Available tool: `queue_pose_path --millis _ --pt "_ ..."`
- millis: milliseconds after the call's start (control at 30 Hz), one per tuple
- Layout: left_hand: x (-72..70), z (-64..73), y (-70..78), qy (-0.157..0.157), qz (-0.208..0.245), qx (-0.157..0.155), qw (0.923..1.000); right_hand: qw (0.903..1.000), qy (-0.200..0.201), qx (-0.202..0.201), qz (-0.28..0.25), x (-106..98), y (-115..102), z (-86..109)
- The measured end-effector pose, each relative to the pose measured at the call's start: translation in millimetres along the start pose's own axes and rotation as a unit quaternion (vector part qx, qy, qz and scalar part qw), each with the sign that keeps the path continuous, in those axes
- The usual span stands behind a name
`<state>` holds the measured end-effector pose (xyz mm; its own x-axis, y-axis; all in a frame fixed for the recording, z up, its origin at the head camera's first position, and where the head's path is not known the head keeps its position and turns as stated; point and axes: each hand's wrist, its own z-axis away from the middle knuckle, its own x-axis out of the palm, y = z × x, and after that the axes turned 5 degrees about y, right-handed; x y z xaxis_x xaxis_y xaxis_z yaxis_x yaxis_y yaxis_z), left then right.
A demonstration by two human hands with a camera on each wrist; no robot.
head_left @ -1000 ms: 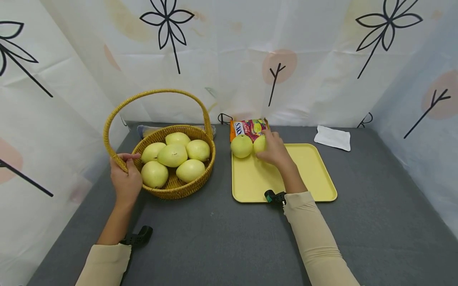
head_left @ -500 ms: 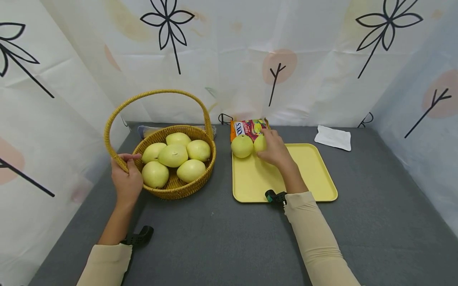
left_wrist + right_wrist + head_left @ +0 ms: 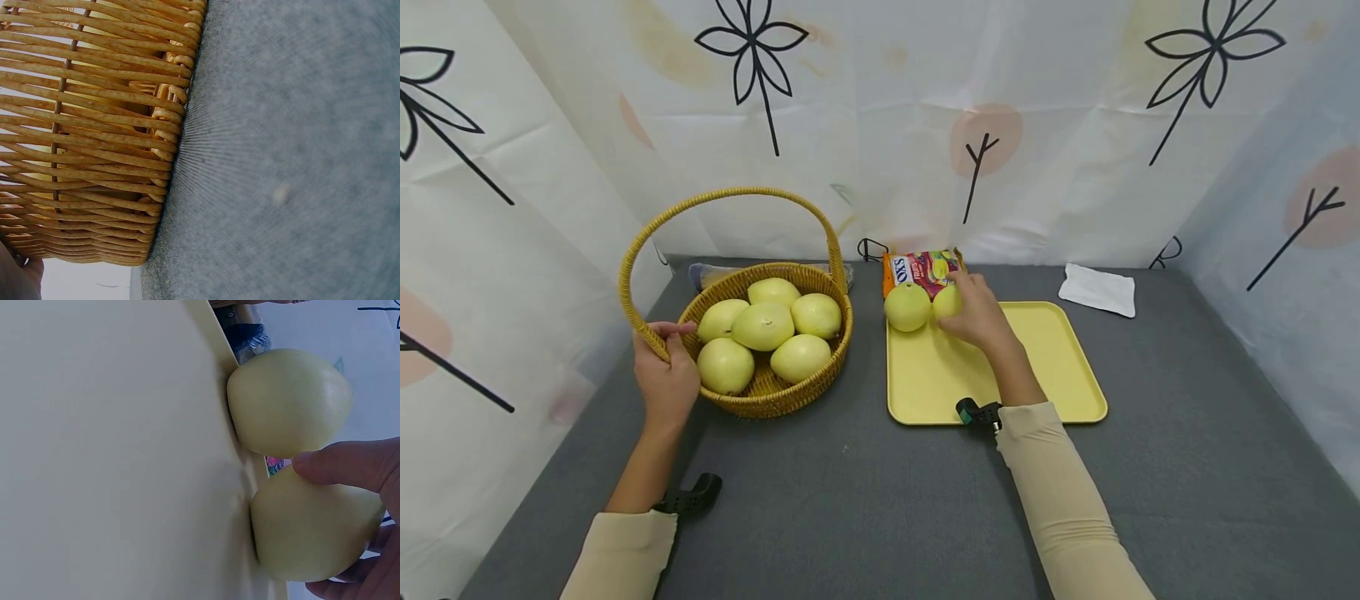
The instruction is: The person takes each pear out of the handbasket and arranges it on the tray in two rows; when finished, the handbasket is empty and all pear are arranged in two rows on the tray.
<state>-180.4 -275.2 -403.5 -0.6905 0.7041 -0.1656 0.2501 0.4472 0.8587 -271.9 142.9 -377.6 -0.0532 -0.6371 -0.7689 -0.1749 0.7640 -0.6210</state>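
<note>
In the head view my left hand [image 3: 664, 375] grips the woven basket [image 3: 767, 407] at its left side, where the handle meets the rim. Several pale yellow-green pears [image 3: 763, 326] lie in the basket. The left wrist view shows the basket's woven side [image 3: 94, 144] close up, standing on the grey cloth. My right hand [image 3: 979, 315] holds a pear [image 3: 312, 531] on the far edge of the yellow tray [image 3: 925, 383], thumb on one side and fingers curled round the other. A second pear [image 3: 907, 307] sits on the tray just left of it.
Behind the two pears lies a bright snack packet [image 3: 917, 268]. A folded white cloth [image 3: 1097, 289] is at the back right. Something in clear plastic [image 3: 707, 273] lies behind the basket. A patterned curtain [image 3: 895, 167] closes off the back and sides of the grey table [image 3: 850, 500].
</note>
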Motion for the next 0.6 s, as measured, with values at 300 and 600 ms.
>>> queue_pose_path --millis 300,600 --pt "1.9 -0.7 2.9 0.01 0.01 0.005 0.9999 0.9996 0.007 -0.017 0.022 -3.6 -8.5 1.4" --pt "2.6 0.0 1.8 0.01 0.01 -0.007 0.9999 0.9862 0.058 -0.148 0.045 3.0 -49.3 13.0"
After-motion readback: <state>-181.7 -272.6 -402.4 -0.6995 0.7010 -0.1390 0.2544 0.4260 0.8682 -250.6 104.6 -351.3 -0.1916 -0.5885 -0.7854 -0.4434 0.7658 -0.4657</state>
